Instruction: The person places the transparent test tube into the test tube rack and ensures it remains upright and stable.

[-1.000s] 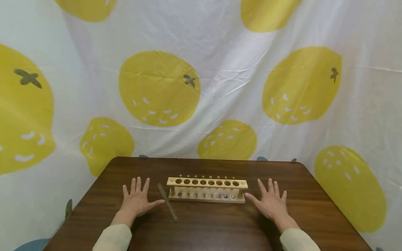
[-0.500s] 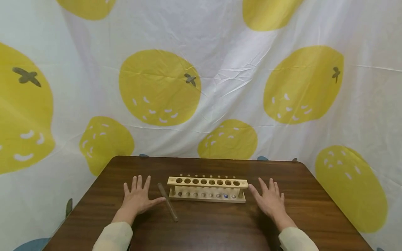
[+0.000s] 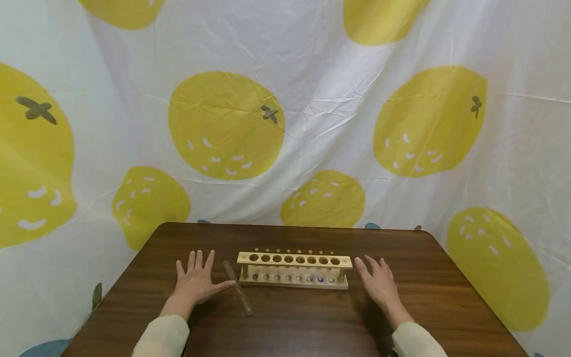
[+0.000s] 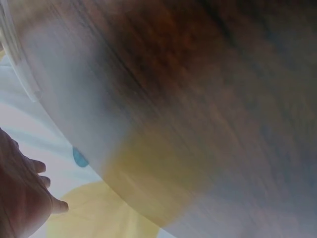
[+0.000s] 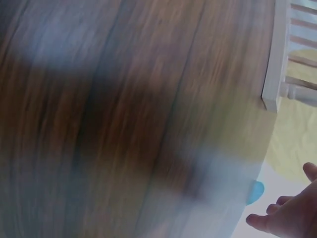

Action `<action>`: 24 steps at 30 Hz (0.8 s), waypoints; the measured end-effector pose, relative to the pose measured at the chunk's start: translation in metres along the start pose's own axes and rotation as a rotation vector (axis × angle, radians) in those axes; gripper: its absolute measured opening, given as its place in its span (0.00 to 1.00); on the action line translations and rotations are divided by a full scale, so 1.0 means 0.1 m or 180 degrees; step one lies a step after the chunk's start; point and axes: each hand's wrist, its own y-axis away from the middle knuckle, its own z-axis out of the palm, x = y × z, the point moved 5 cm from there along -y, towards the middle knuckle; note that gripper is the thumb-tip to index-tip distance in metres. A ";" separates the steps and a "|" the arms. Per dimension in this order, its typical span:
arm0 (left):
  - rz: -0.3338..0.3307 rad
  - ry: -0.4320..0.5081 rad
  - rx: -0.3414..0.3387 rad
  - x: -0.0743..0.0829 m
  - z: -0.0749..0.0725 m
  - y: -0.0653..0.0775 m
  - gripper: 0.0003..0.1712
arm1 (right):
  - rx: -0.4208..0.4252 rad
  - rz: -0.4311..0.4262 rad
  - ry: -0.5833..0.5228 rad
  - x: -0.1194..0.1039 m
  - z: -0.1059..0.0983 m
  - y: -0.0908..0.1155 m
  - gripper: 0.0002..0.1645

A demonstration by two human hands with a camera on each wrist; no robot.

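A pale wooden test tube rack [image 3: 294, 260] stands on the dark wood table, with a row of round holes in its top bar and small pegs behind. One hollow in its lower board shows a blue spot. To its left a clear glass test tube [image 3: 241, 295] lies slantwise. My left hand [image 3: 193, 283], fingers spread, has its thumb tip right at the tube; the tube's end [image 4: 30, 84] shows in the left wrist view. Beside the rack's right end is my right hand [image 3: 379, 285], fingers loosely extended and holding nothing. The right wrist view catches the rack's end [image 5: 275, 59].
The brown table [image 3: 294, 332] has rounded far corners. Behind it hangs a white cloth [image 3: 321, 124] printed with big yellow lemons. Light sleeves [image 3: 162, 337] cover both forearms.
My right hand has turned slightly, its fingers coming closer together and its thumb lifting away from the rack's end. The left hand, rack and test tube stay put.
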 end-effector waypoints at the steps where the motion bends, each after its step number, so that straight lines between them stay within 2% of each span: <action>1: -0.0001 0.0000 0.0001 0.00 0.00 0.00 0.69 | -0.0001 0.0012 -0.0081 0.00 0.00 0.00 0.48; 10: -0.0008 0.0023 -0.0013 0.02 0.01 -0.01 0.68 | 0.0038 0.0091 -0.0709 -0.06 0.02 -0.01 0.48; 15: -0.0007 0.0074 -0.0021 0.03 0.03 -0.02 0.67 | 0.0066 0.0244 -0.1078 -0.07 0.06 0.01 0.48; 19: -0.0010 0.0097 -0.0031 0.04 0.04 -0.03 0.67 | 0.0141 0.0355 -0.1314 -0.08 0.10 0.01 0.45; 24: -0.0012 0.0101 -0.0039 0.05 0.05 -0.03 0.67 | 0.0268 0.0366 -0.1503 -0.15 0.15 0.02 0.40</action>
